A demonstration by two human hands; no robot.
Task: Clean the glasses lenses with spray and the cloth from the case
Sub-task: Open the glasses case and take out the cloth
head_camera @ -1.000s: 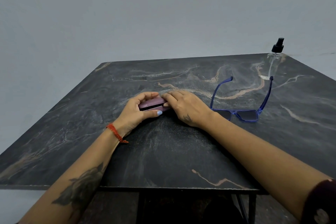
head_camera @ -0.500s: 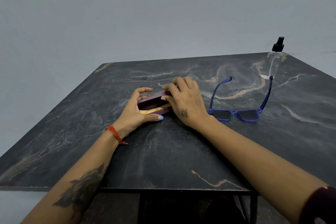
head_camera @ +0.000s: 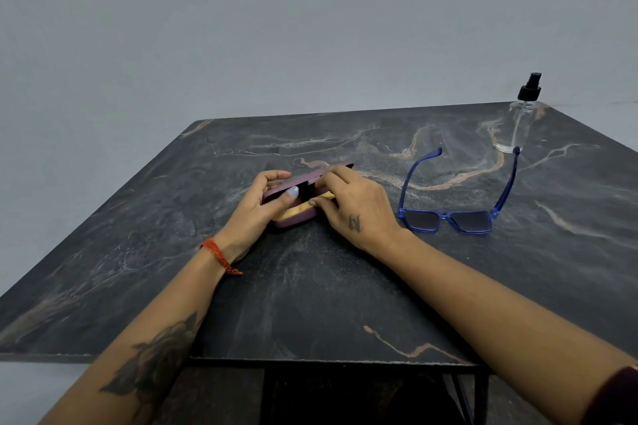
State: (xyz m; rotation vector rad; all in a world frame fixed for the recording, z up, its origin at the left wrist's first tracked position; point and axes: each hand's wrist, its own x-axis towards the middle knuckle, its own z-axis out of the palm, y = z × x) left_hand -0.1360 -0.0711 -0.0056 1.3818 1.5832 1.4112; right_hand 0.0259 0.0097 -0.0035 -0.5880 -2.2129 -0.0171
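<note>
- A dark marble-look table (head_camera: 310, 304) fills the middle of the view, its black top crossed by pale grey and tan veins, thickest toward the far right corner.
- A black metal frame (head_camera: 345, 363) runs under the near edge of the top, with thin legs dropping below it on the right.
- A plain grey wall (head_camera: 276, 28) rises behind the far edge and takes up the upper half of the view.
</note>
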